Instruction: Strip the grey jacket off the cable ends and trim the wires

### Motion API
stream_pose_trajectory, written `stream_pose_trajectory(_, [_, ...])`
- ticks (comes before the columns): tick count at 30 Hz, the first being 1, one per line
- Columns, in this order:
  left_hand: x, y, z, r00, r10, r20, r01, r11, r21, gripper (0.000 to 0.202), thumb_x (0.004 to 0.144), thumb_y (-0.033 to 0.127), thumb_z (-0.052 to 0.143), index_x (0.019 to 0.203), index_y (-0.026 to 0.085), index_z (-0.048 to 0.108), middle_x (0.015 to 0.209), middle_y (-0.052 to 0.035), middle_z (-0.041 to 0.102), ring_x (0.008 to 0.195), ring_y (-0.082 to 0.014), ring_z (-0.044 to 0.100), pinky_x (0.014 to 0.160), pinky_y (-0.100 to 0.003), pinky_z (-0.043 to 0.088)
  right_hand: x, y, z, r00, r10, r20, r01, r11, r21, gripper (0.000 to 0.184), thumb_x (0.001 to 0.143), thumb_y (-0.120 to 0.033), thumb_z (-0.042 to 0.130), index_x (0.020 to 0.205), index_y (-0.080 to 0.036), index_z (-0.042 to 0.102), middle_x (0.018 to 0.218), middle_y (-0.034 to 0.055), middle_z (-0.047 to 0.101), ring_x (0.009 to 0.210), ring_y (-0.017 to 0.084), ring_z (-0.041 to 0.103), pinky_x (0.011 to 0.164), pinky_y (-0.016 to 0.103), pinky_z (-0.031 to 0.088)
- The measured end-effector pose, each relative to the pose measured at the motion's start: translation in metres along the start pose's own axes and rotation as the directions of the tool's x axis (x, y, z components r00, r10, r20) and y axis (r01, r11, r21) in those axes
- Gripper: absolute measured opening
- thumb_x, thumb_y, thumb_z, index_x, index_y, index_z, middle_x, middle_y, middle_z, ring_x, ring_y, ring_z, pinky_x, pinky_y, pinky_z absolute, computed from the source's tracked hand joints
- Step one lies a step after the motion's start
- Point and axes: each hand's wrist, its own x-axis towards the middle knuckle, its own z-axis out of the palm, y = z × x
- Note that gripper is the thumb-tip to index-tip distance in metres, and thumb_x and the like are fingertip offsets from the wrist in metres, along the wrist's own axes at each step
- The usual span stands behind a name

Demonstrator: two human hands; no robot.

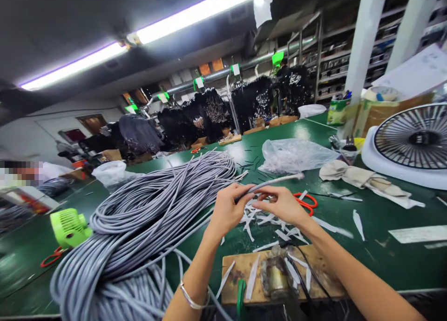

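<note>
My left hand (228, 207) is closed round a grey cable (272, 182) near its end, thumb and fingers pinching it. The cable's pale, frayed tip points up to the right. Just below it, my right hand (282, 207) has curled fingers, their tips close to my left fingertips. Whether those tips grip the cable or something small is hidden. A large coiled bundle of grey cables (164, 200) lies to the left. White strips (249, 223) are scattered under my hands, beside red-handled scissors (306, 202).
A wooden board (230, 288) with a metal device (278, 279) sits at the near edge. On the green table (377, 260) are a white fan (370, 153), a cloth (370, 181), a clear plastic bag (296, 156) and a small green fan (68, 225). A person is at far left.
</note>
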Motion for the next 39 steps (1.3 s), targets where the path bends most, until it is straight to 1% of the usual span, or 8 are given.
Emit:
stream_pose_trajectory(4, [0.002, -0.002, 0.022, 0.997, -0.031, -0.072, 0.024, 0.995, -0.093, 0.026, 0.081, 0.024, 0.052, 0.102, 0.021, 0.066, 0.069, -0.0031, 0.06, 0.057, -0.0112, 0.049, 0.051, -0.021, 0.035, 0.0, -0.008, -0.015, 0.982, -0.004, -0.189, 0.052, 0.966, 0.252, 0.041, 0.063, -0.038, 0.068, 0.095, -0.013, 0.063, 0.064, 0.0007, 0.061, 0.054, 0.01, 0.052, 0.05, 0.021, 0.039])
stream_pose_trajectory(13, [-0.019, -0.005, 0.044, 0.994, -0.004, -0.105, 0.007, 1.0, 0.031, 0.023, 0.081, 0.022, 0.051, 0.098, 0.02, 0.067, 0.067, -0.0047, 0.063, 0.059, -0.0141, 0.054, 0.058, -0.024, 0.039, 0.002, -0.007, -0.025, 0.896, -0.046, -0.443, 0.115, 0.985, 0.13, 0.033, 0.074, -0.045, 0.056, 0.067, -0.013, 0.063, 0.055, 0.0015, 0.057, 0.052, 0.011, 0.051, 0.049, 0.022, 0.04])
stream_pose_trajectory(18, [-0.026, -0.008, 0.046, 0.992, -0.002, -0.13, -0.002, 0.999, -0.034, 0.025, 0.08, 0.018, 0.05, 0.101, 0.02, 0.064, 0.078, -0.0059, 0.064, 0.064, -0.0148, 0.056, 0.059, -0.024, 0.04, 0.006, 0.001, -0.017, 0.929, 0.064, -0.364, 0.043, 0.96, 0.278, 0.034, 0.069, -0.047, 0.06, 0.065, -0.014, 0.06, 0.049, -0.0011, 0.053, 0.044, 0.008, 0.045, 0.041, 0.021, 0.034])
stream_pose_trajectory(25, [-0.031, -0.007, 0.053, 0.976, -0.066, -0.209, 0.037, 0.989, -0.142, 0.025, 0.08, 0.016, 0.051, 0.102, 0.019, 0.064, 0.082, -0.0055, 0.062, 0.066, -0.0127, 0.054, 0.058, -0.022, 0.04, 0.003, 0.002, 0.004, 0.984, 0.032, -0.174, 0.02, 0.957, 0.289, 0.033, 0.071, -0.044, 0.06, 0.062, -0.013, 0.058, 0.054, 0.0, 0.056, 0.05, 0.009, 0.05, 0.05, 0.021, 0.039])
stream_pose_trajectory(28, [-0.031, -0.006, 0.052, 0.964, -0.127, -0.235, 0.087, 0.981, -0.176, 0.023, 0.08, 0.019, 0.052, 0.099, 0.02, 0.066, 0.078, -0.0041, 0.061, 0.059, -0.0106, 0.051, 0.053, -0.021, 0.038, 0.0, 0.001, 0.005, 0.985, -0.001, -0.175, 0.031, 0.985, 0.169, 0.035, 0.072, -0.047, 0.058, 0.068, -0.013, 0.061, 0.053, -0.001, 0.053, 0.049, 0.009, 0.047, 0.048, 0.021, 0.037])
stream_pose_trajectory(31, [-0.031, -0.005, 0.047, 0.934, -0.192, -0.3, 0.141, 0.973, -0.183, 0.021, 0.08, 0.021, 0.053, 0.097, 0.02, 0.066, 0.076, -0.0033, 0.061, 0.056, -0.0094, 0.048, 0.049, -0.02, 0.035, -0.005, -0.003, 0.005, 0.968, -0.066, -0.243, 0.031, 0.989, -0.144, 0.038, 0.07, -0.049, 0.06, 0.085, -0.015, 0.063, 0.057, -0.0018, 0.052, 0.05, 0.01, 0.045, 0.047, 0.022, 0.034])
stream_pose_trajectory(34, [-0.03, -0.002, 0.041, 0.901, -0.208, -0.382, 0.161, 0.975, -0.151, 0.02, 0.079, 0.022, 0.055, 0.094, 0.019, 0.067, 0.075, -0.0032, 0.06, 0.054, -0.0084, 0.046, 0.047, -0.019, 0.033, -0.01, -0.008, 0.007, 0.94, -0.193, -0.281, 0.061, 0.906, -0.418, 0.034, 0.079, -0.045, 0.052, 0.098, -0.017, 0.06, 0.071, 0.0013, 0.059, 0.063, 0.013, 0.053, 0.057, 0.023, 0.038])
stream_pose_trajectory(39, [-0.031, 0.001, 0.038, 0.876, -0.157, -0.456, 0.136, 0.988, -0.078, 0.019, 0.078, 0.019, 0.056, 0.092, 0.018, 0.067, 0.069, -0.0007, 0.057, 0.049, -0.0063, 0.041, 0.046, -0.019, 0.033, -0.017, -0.009, 0.014, 0.9, -0.378, -0.218, 0.146, 0.732, -0.666, 0.026, 0.088, -0.033, 0.041, 0.082, -0.021, 0.063, 0.076, 0.0015, 0.063, 0.073, 0.015, 0.057, 0.064, 0.024, 0.035])
